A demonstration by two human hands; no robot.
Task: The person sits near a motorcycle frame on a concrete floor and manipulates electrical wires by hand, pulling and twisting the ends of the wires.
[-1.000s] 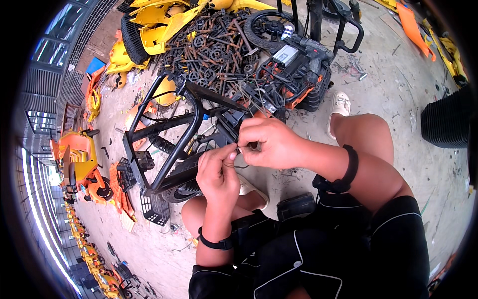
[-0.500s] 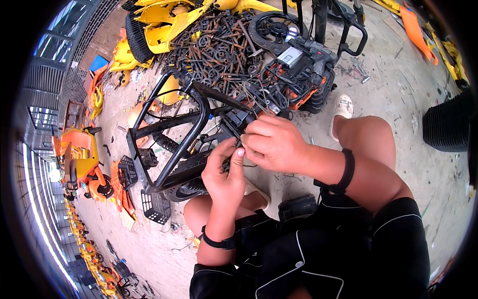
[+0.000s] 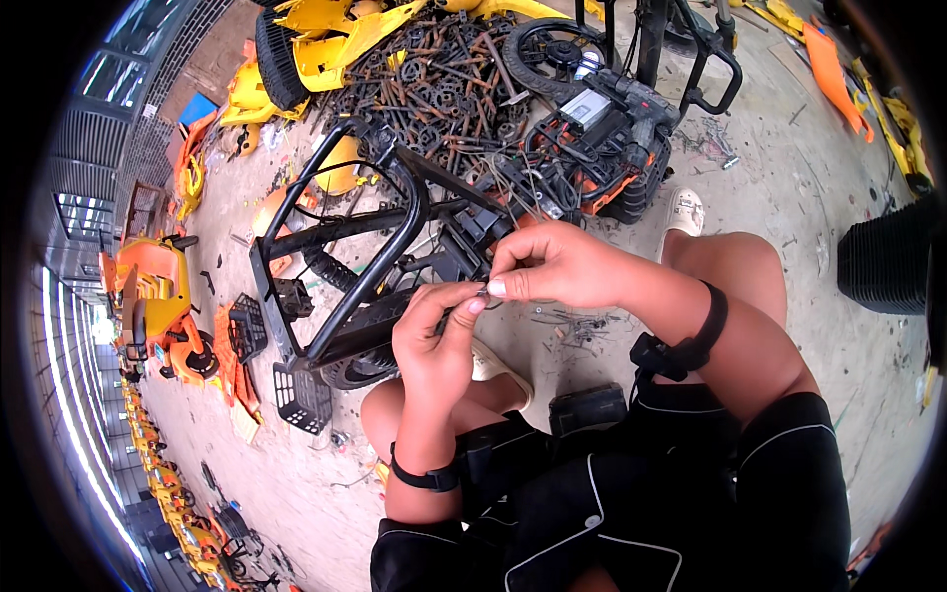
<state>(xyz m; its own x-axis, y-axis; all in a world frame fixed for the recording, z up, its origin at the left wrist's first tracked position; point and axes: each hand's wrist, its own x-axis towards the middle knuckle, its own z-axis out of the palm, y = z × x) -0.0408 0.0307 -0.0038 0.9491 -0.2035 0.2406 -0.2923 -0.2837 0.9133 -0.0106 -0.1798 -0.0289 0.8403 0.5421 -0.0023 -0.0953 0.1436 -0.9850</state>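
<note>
My left hand (image 3: 436, 340) and my right hand (image 3: 547, 264) meet in front of me, thumb and fingertips pinched together on each. Between them is a small dark thing, perhaps a wire end, mostly covered by the fingertips. Just beyond stands a black tubular vehicle frame (image 3: 419, 202) with a wheel (image 3: 360, 371) beneath it. A black box-shaped part (image 3: 478, 229) with cables sits on the frame close behind my right hand. Loose dark wires (image 3: 528, 187) run from there toward the right.
A heap of rusty metal parts (image 3: 444, 89) lies ahead. A cordless power drill (image 3: 641, 113) rests on a battery-and-wire assembly. Yellow body panels (image 3: 365, 44) are piled at far left. A black crate (image 3: 301, 397) and an orange scooter (image 3: 158, 296) are to the left, black stacked bins (image 3: 883, 259) right.
My right hand has turned and drawn slightly right, its fingertips now pinching level with the left's. The small thing between them shows a little more.
</note>
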